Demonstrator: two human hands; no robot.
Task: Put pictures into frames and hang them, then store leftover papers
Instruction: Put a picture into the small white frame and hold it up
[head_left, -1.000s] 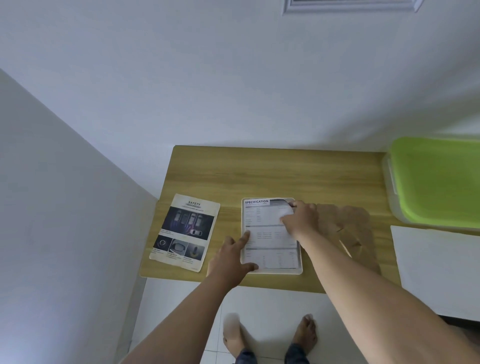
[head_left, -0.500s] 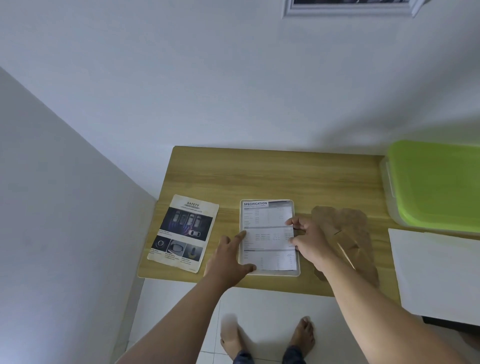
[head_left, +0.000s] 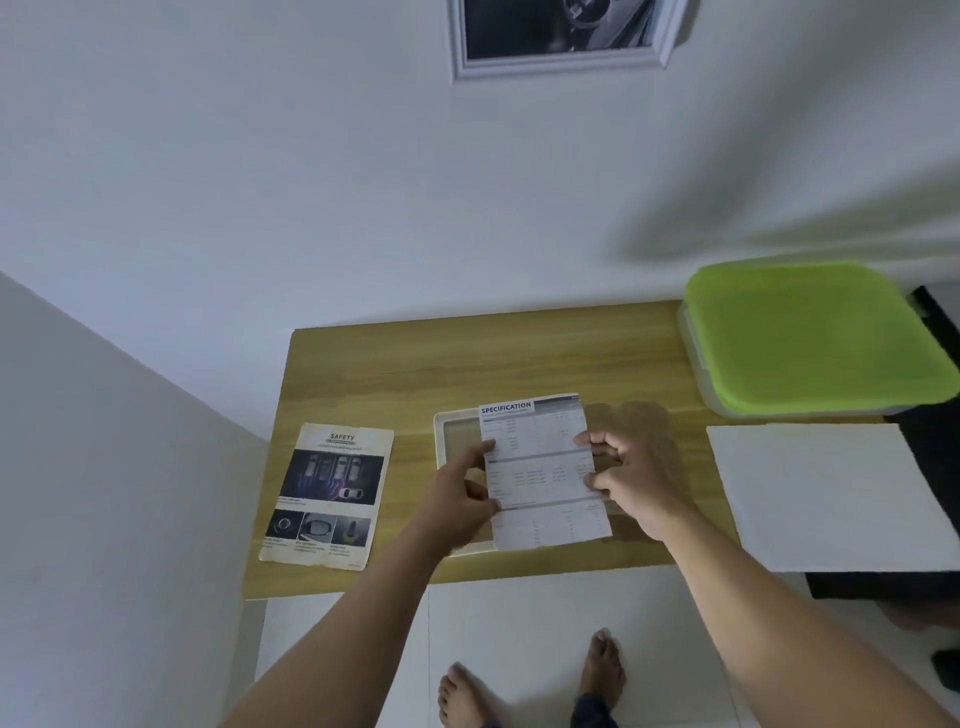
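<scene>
A white sheet headed SPECIFICATION (head_left: 540, 473) is held just above the wooden table (head_left: 467, 364), shifted right of the white picture frame (head_left: 457, 431) lying under it. My left hand (head_left: 462, 499) pinches the sheet's left edge. My right hand (head_left: 634, 478) grips its right edge. A brown frame backing board (head_left: 644, 421) lies under my right hand, mostly hidden. A SAFETY page (head_left: 327, 493) with car pictures lies flat at the table's left. A framed picture (head_left: 561, 36) hangs on the wall above.
A clear box with a green lid (head_left: 810, 338) stands at the table's right. A blank white sheet (head_left: 831, 493) lies in front of it, over a dark surface. A wall stands close on the left. My bare feet are on the white floor below the table's front edge.
The SPECIFICATION sheet lay flat in the frame; now both hands have lifted it and shifted it right, uncovering the frame's left part. The camera has tilted up, showing the hung picture.
</scene>
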